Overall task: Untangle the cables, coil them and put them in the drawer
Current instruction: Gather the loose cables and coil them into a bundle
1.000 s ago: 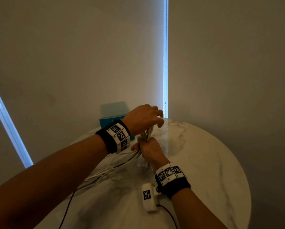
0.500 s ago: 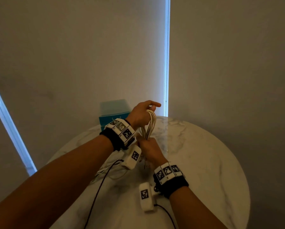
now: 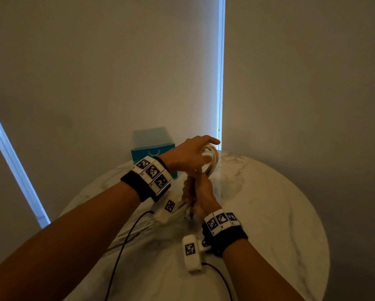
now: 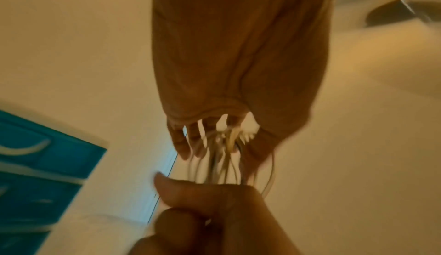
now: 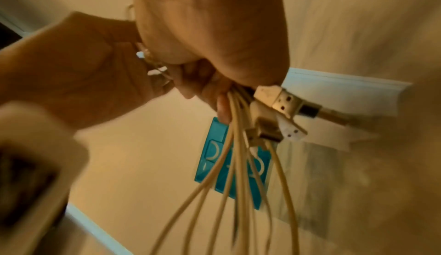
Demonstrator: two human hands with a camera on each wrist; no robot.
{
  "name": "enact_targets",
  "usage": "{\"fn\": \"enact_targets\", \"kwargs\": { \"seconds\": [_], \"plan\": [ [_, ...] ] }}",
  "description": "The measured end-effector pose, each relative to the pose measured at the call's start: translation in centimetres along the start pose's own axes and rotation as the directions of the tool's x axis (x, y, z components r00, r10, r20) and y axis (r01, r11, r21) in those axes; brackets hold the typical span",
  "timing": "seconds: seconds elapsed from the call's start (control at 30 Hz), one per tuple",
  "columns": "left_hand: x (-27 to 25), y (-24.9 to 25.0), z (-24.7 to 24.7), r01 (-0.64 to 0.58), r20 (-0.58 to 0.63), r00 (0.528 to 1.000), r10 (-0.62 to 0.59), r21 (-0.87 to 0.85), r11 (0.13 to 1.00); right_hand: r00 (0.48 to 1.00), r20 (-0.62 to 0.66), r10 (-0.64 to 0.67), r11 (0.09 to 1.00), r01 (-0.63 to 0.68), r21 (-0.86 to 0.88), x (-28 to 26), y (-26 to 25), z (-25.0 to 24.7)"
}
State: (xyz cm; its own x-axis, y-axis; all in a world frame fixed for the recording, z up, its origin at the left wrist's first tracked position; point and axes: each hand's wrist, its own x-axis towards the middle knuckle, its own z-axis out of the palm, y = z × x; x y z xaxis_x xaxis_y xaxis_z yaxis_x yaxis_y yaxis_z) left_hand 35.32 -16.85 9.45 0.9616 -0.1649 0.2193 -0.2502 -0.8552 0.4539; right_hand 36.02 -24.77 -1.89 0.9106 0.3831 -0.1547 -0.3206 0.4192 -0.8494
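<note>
Several pale white cables (image 3: 212,159) form one bundle above the round marble table (image 3: 269,213). My right hand (image 3: 195,190) grips the bundle in a fist, and USB plugs (image 5: 279,100) stick out below it while loose strands (image 5: 238,174) hang down. Just above, my left hand (image 3: 204,153) curls round the looped top of the cables, its index finger pointing out. In the left wrist view the strands (image 4: 222,164) run from the left hand's fingers (image 4: 183,144) down into the right fist (image 4: 210,198). The teal drawer unit (image 3: 147,153) stands at the table's far edge, behind my left wrist.
Black cords (image 3: 121,246) from the wrist cameras trail over the table near its front edge. A few slack cable strands (image 3: 134,233) lie on the marble under my left forearm. A wall and a bright window strip (image 3: 220,83) stand right behind the table.
My left hand has risen from near the right fist, drawing the cable loops upward. Slack strands on the table were pulled in. The right fist stayed almost in place.
</note>
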Motion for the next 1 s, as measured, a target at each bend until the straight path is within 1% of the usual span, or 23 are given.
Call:
{"fn": "enact_targets", "kwargs": {
  "seconds": [0.03, 0.07, 0.1, 0.13, 0.17, 0.2, 0.23, 0.27, 0.3, 0.33, 0.37, 0.4, 0.47, 0.5, 0.57, 0.6, 0.63, 0.7, 0.73, 0.77, 0.87, 0.97, 1.0],
  "plan": [
    [-0.6, -0.8, 0.3, -0.005, 0.026, 1.0, 0.004, 0.026, 1.0, 0.999, -0.033, -0.015, 1.0, 0.016, 0.022, 0.2, -0.1, -0.2],
    [-1.4, -1.6, 0.6, -0.002, 0.06, 0.998, 0.001, 0.01, 1.0, 0.997, -0.066, -0.028, 1.0, 0.028, 0.009, 0.5, -0.2, -0.3],
    [-2.2, -2.6, 1.0, 0.024, 0.108, 0.994, -0.022, -0.009, 1.0, 0.996, -0.086, -0.037, 0.999, 0.036, -0.013, 0.8, -0.3, -0.5],
    [-3.0, -3.6, 1.4, 0.081, 0.185, 0.979, -0.081, 0.005, 0.997, 0.995, -0.09, -0.04, 0.999, 0.039, -0.016, 1.0, -0.5, -0.7],
    [-3.8, -4.5, 1.9, 0.144, 0.28, 0.947, -0.156, 0.062, 0.988, 0.996, -0.086, -0.04, 0.999, 0.041, 0.011, 1.2, -0.7, -0.9],
    [-4.6, -5.2, 2.2, 0.193, 0.372, 0.897, -0.238, 0.155, 0.969, 0.996, -0.077, -0.038, 0.997, 0.043, 0.062, 1.3, -1.0, -1.1],
    [-5.4, -5.8, 2.5, 0.21, 0.429, 0.852, -0.301, 0.248, 0.946, 0.998, -0.06, -0.036, 0.992, 0.043, 0.118, 1.4, -1.2, -1.4],
    [-6.1, -6.4, 2.7, 0.195, 0.453, 0.826, -0.336, 0.33, 0.924, 0.998, -0.042, -0.037, 0.986, 0.043, 0.16, 1.5, -1.3, -1.6],
    [-6.4, -7.2, 2.6, 0.165, 0.461, 0.822, -0.334, 0.368, 0.915, 0.998, -0.035, -0.042, 0.983, 0.048, 0.178, 1.6, -1.4, -1.6],
    [-6.8, -7.8, 2.4, 0.15, 0.47, 0.827, -0.307, 0.342, 0.928, 0.998, -0.039, -0.049, 0.982, 0.055, 0.182, 1.7, -1.3, -1.7],
    [-6.9, -8.5, 2.1, 0.166, 0.487, 0.831, -0.27, 0.246, 0.955, 0.998, -0.043, -0.053, 0.981, 0.06, 0.183, 1.9, -1.4, -1.8],
    [-7.0, -9.1, 1.7, 0.216, 0.514, 0.824, -0.238, 0.104, 0.971, 0.997, -0.051, -0.058, 0.981, 0.067, 0.181, 2.0, -1.5, -1.8],
    [-7.3, -9.8, 0.5, 0.324, 0.535, 0.821, -0.199, -0.15, 0.934, 0.996, -0.048, -0.075, 0.985, 0.082, 0.155, 2.0, -1.7, -1.9],
    [-7.4, -9.8, 0.0, 0.353, 0.521, 0.831, -0.192, -0.227, 0.908, 0.996, -0.038, -0.082, 0.988, 0.086, 0.128, 1.8, -1.8, -1.9],
    [-7.6, -9.8, -0.8, 0.407, 0.483, 0.845, -0.228, -0.306, 0.861, 0.996, -0.007, -0.086, 0.992, 0.086, 0.095, 1.4, -1.8, -1.6],
    [-7.6, -9.6, -1.0, 0.441, 0.459, 0.845, -0.273, -0.311, 0.842, 0.996, 0.015, -0.088, 0.991, 0.086, 0.099, 1.3, -1.6, -1.4],
    [-7.5, -9.5, -1.2, 0.462, 0.427, 0.845, -0.323, -0.275, 0.843, 0.995, 0.034, -0.094, 0.989, 0.089, 0.114, 1.3, -1.4, -1.2],
    [-7.2, -9.2, -1.1, 0.418, 0.336, 0.868, -0.366, -0.095, 0.903, 0.992, 0.045, -0.115, 0.982, 0.107, 0.155, 1.5, -1.1, -0.8],
    [-7.2, -9.1, -0.9, 0.39, 0.32, 0.874, -0.365, -0.017, 0.921, 0.993, 0.038, -0.116, 0.977, 0.107, 0.187, 1.6, -1.1, -0.7],
    [-7.1, -9.0, -0.6, 0.391, 0.349, 0.863, -0.365, -0.005, 0.92, 0.994, 0.025, -0.108, 0.97, 0.1, 0.221, 1.7, -1.3, -0.7],
    [-6.9, -8.8, 0.9, 0.482, 0.517, 0.773, -0.367, -0.103, 0.87, 0.993, -0.077, -0.092, 0.964, 0.108, 0.244, 1.8, -2.3, -1.6],
    [-6.7, -9.2, 1.8, 0.548, 0.584, 0.711, -0.392, -0.11, 0.829, 0.959, -0.25, -0.131, 0.982, 0.161, 0.103, 2.2, -3.0, -2.6],
    [-6.9, -9.6, 1.8, 0.582, 0.605, 0.679, -0.416, -0.099, 0.807, 0.94, -0.307, -0.147, 0.984, 0.169, 0.048, 2.3, -3.3, -2.9]
  ]
}}
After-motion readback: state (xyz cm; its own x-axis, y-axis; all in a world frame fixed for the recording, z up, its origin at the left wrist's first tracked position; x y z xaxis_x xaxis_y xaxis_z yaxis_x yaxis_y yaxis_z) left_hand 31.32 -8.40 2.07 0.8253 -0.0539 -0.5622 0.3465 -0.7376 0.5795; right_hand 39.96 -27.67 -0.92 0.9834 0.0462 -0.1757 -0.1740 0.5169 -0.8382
